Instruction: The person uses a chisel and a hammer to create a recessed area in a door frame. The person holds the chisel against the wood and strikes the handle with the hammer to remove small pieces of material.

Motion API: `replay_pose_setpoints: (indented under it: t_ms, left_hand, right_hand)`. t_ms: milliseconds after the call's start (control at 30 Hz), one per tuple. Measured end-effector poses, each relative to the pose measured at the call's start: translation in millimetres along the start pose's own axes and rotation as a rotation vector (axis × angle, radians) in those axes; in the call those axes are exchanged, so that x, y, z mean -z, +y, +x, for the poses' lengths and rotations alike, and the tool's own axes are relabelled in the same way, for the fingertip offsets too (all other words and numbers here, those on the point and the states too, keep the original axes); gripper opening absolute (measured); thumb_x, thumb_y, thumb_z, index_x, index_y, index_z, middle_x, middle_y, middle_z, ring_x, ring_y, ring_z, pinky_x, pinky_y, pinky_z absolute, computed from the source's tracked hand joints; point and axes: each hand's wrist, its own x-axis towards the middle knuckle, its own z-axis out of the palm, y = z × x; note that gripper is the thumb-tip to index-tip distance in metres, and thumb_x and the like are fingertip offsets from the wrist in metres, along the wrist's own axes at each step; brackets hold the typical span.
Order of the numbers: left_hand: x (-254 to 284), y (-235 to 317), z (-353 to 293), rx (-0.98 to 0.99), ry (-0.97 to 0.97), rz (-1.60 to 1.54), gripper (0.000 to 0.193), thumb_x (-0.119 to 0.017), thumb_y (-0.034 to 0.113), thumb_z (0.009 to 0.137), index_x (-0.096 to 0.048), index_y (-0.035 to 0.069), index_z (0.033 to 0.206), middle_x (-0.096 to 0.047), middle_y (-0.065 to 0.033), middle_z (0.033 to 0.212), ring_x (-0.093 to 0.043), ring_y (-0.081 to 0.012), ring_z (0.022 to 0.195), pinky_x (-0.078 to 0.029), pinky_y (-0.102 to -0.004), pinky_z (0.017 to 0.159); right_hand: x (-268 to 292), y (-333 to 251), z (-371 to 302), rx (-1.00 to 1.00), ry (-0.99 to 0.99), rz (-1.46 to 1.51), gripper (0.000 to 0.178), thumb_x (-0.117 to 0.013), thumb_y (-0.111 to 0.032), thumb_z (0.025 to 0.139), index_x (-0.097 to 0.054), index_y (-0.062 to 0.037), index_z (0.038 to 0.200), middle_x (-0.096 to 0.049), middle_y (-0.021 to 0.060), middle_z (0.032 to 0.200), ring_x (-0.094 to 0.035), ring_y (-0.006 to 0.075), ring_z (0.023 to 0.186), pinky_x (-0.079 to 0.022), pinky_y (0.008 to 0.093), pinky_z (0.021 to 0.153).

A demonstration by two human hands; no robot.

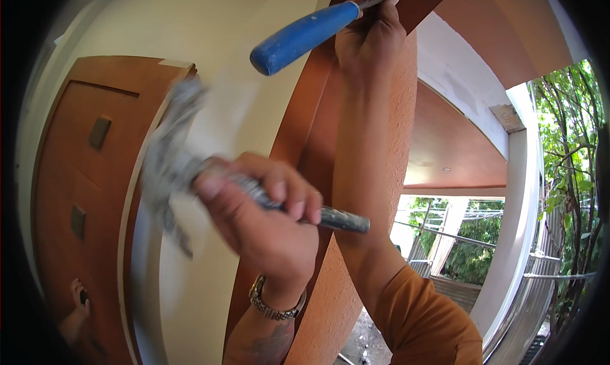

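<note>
- The chisel has a scuffed blue handle; it is tilted, its metal blade pointing up to the right.
- The hammer is below, its grey head blurred, its dark, worn handle sloping down rightward.

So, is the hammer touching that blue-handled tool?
Apart: the head view plainly shows pale wall between the blurred head of the hammer and the blue-handled tool.

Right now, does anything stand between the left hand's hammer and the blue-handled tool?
Nothing visible does. Between the hammer in the left hand and the blue-handled tool, only the cream wall shows behind; the right hand grips the tool's far end.
</note>
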Motion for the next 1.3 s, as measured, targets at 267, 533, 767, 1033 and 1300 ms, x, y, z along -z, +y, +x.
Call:
replay_pose_setpoints:
  t_ms: [267,533,767,1033,1300]
  left_hand:
    - [13,0,4,-0.041,-0.064,0.067,0.041,-0.045,0.059,0.106,-0.045,0.018,0.1,-0.043,0.0006,0.073,-0.039,-0.0091,0.048,-0.035,-0.0243,0.039]
    - [22,1,4,0.008,-0.104,0.144,0.037,-0.042,0.053,0.109,-0.043,0.017,0.102,-0.045,-0.001,0.072,-0.042,-0.0108,0.05,-0.038,-0.0256,0.039]
    - [25,4,1,0.058,-0.174,0.215,0.043,-0.045,0.051,0.109,-0.036,0.011,0.099,-0.045,-0.0046,0.072,-0.044,-0.0117,0.05,-0.042,-0.0274,0.042]
    - [25,0,-4,0.076,-0.23,0.266,0.042,-0.045,0.056,0.107,-0.039,0.015,0.099,-0.044,-0.0034,0.072,-0.042,-0.0115,0.049,-0.039,-0.0258,0.039]
    - [27,-2,-2,0.072,-0.207,0.295,0.042,-0.044,0.056,0.107,-0.038,0.015,0.099,-0.044,-0.0031,0.072,-0.043,-0.0112,0.049,-0.039,-0.0256,0.039]
  right_hand:
    - [-3,3,-3,0.003,0.158,-0.028,0.023,-0.053,-0.03,0.109,-0.063,-0.0097,0.115,-0.067,0.0027,0.09,-0.067,0.0144,0.079,-0.055,0.0258,0.063]
    - [7,2,-12,-0.118,-0.19,-0.177,0.025,-0.051,-0.031,0.11,-0.061,-0.0083,0.112,-0.067,0.0046,0.091,-0.067,0.0174,0.079,-0.055,0.0279,0.066]
    - [-2,7,-11,-0.012,-0.143,-0.13,0.023,-0.053,-0.028,0.109,-0.061,-0.0065,0.111,-0.068,0.0073,0.091,-0.065,0.0193,0.075,-0.054,0.0304,0.066]
    - [1,1,-1,0.031,-0.08,-0.115,0.023,-0.056,-0.027,0.108,-0.063,-0.0053,0.108,-0.07,0.0078,0.09,-0.067,0.0201,0.077,-0.055,0.0315,0.068]
    - [-2,-2,-1,0.028,-0.008,-0.066,0.021,-0.055,-0.024,0.108,-0.064,-0.0042,0.108,-0.07,0.0081,0.09,-0.068,0.0204,0.08,-0.057,0.0319,0.071]
